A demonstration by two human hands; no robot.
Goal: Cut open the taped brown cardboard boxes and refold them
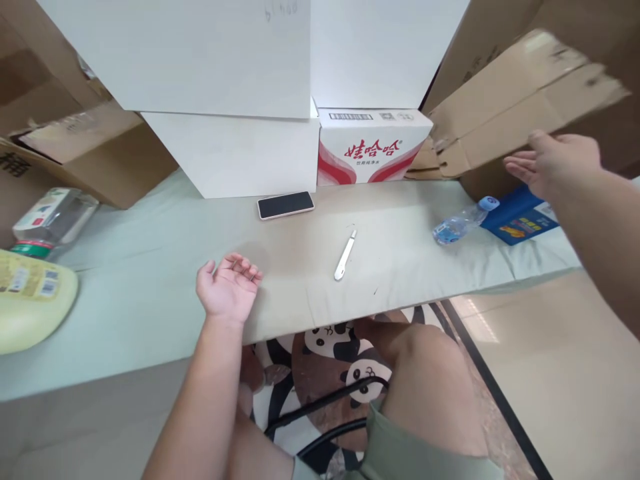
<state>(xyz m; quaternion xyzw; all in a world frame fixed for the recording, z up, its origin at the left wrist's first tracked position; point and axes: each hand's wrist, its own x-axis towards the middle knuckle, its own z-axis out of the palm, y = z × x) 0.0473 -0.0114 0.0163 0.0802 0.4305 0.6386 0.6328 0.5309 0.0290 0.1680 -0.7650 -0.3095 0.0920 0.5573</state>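
My left hand rests palm up at the front part of the covered table, fingers loosely curled and holding nothing. Raised at the right, my right hand has its thumb and fingers apart, beside the lower edge of a flattened cardboard box. Whether the thumb touches that edge I cannot tell. The far right end of the cardboard is blurred. Between my hands lies a white utility knife on the table. A phone with a dark screen lies farther back, left of the knife.
A white-and-red carton stands at the back beside large white panels. A water bottle and blue box are at the right. A clear jar, yellow bottle and brown cartons occupy the left.
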